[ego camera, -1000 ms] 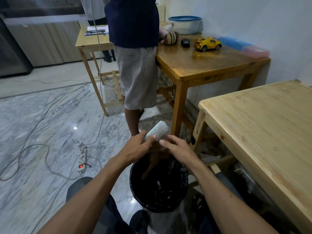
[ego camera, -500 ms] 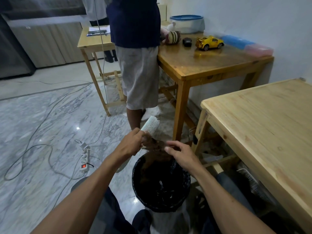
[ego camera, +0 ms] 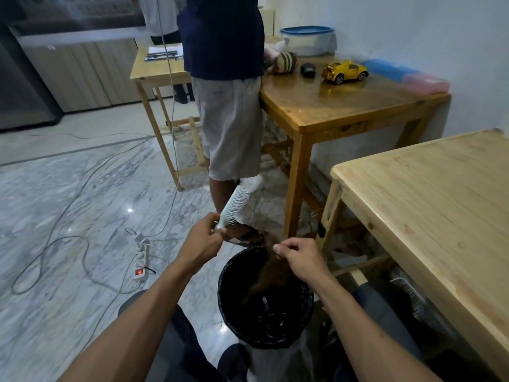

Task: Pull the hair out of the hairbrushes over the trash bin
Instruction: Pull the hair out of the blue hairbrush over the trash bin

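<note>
Meanwhile, the left hand (ego camera: 202, 241) grips the hairbrush (ego camera: 234, 206) tilted upward; the right hand (ego camera: 300, 259) pinches brown hair (ego camera: 271, 271) above the trash bin (ego camera: 264, 337) rim.

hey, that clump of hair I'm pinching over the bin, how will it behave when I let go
The hair clump hangs limp from your right hand, so it is probably floppy and very light. It may cling to your fingers or drift. It hangs over the trash bin, so it should land inside.

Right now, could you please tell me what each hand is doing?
Left hand: closed on the hairbrush.
Right hand: pinching a hair clump over the trash bin.
</note>
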Motion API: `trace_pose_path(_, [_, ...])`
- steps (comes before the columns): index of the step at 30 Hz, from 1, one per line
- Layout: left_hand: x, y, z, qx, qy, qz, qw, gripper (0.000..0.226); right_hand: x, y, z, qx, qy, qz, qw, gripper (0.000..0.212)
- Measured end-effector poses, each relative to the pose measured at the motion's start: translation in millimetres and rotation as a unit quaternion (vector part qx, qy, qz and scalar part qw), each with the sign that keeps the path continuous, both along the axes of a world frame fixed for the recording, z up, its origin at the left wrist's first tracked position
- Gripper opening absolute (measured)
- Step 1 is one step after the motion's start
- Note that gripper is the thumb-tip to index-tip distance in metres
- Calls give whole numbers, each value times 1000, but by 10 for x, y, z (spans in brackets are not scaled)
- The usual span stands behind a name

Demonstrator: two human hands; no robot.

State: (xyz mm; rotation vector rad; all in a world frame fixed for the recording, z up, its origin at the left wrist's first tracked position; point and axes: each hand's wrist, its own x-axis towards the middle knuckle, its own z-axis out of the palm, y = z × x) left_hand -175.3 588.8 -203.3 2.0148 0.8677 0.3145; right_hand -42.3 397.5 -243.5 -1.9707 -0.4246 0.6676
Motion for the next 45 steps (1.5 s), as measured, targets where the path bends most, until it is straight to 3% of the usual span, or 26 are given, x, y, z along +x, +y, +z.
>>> trace_pose_path(7, [-4,-73,1,21,10,-64,998,18,-28,-9,35,-21,5,45,999,10])
trace_pose_path(14, [42,-128,-10,99,34,-116,988,18,-8,21,89,-50,8,69,996,30])
trace_pose_path(21, [16,-149,39,61,32,-130,989,13,71,94,229,-2,33,19,999,72])
trace_pose_path(24, [4,-181,86,47,25,-145,988,23,117,133,250,82,106,25,991,45])
trace_pose_path(28, [-12,-165,84,62,12,-150,987,24,125,205,256,131,121,-4,984,32])
trace_pose_path(33, [-29,-115,84,114,30,-152,981,19,109,224,268,59,37,-16,997,23])
trace_pose_path(38, [-19,-81,32,212,90,-106,967,18,60,195,264,51,19,-13,998,19])
trace_pose_path(41, [-40,-41,6,208,84,-50,973,22,45,140,232,60,18,-25,998,18])
trace_pose_path(45, [-49,-11,2,206,81,-50,974,24,41,91,142,27,40,-3,999,14])
